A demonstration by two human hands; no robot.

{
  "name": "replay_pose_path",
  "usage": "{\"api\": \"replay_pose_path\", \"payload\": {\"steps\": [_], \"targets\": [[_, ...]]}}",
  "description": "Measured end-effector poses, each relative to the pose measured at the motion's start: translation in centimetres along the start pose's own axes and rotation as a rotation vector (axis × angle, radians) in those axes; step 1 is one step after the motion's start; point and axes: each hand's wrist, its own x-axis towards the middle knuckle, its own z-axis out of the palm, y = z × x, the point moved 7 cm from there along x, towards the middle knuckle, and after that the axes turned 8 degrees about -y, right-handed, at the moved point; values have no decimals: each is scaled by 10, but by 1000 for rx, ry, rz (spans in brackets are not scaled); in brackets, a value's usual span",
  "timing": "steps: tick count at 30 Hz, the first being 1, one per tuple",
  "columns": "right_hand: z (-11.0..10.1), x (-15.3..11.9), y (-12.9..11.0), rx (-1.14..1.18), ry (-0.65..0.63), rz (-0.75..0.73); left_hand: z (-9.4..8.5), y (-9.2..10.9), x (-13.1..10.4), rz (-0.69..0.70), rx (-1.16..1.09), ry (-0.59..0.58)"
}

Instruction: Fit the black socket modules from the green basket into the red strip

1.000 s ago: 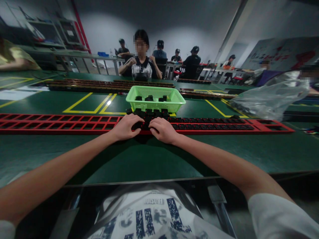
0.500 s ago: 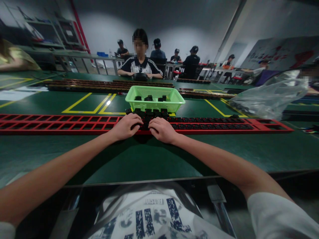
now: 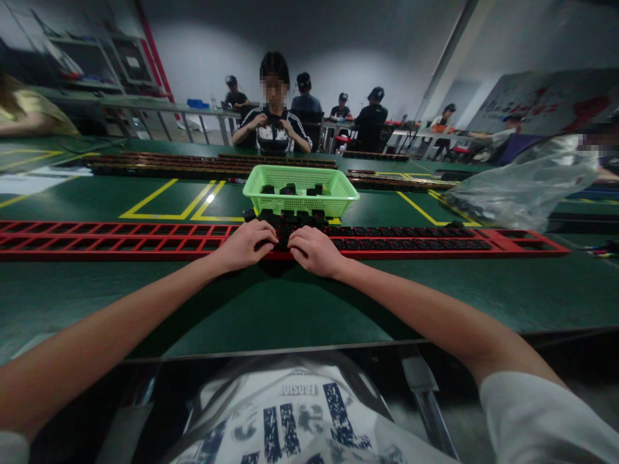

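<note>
Left hand (image 3: 249, 245) and right hand (image 3: 318, 251) barely shifted, fingers curled at black parts (image 3: 289, 218) mid red frame (image 3: 159, 256); grip hidden, couldn't tell. Parts toward three o'clock looked unchanged (work held at same spot). Basket (image 3: 338, 205) sat at twelve; co-worker (image 3: 273, 134) beyond raised hands.

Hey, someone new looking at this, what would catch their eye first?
Probably the bright green basket, holding black parts, just beyond the long red frame. That frame stretches across the table, with black pieces filling slots toward its right. The left hand and right hand sit close together over it.
</note>
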Motion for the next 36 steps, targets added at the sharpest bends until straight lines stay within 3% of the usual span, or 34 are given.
{"api": "replay_pose_path", "payload": {"steps": [12, 17, 22, 30, 36], "targets": [[-3, 1, 0, -56, -27, 69, 1, -6, 2, -12, -65, -58], [-19, -2, 24, -161, -19, 330, 0, -8, 1, -30, -71, -63], [-23, -9, 50, -216, -156, 592, 0, -7, 1, -36, -41, -63], [-20, -12, 58, -167, -310, 713, -1, -5, 2, -42, -25, -85], [-21, -12, 57, -160, -325, 728, 0, -6, 1, -52, -41, -80]]}}
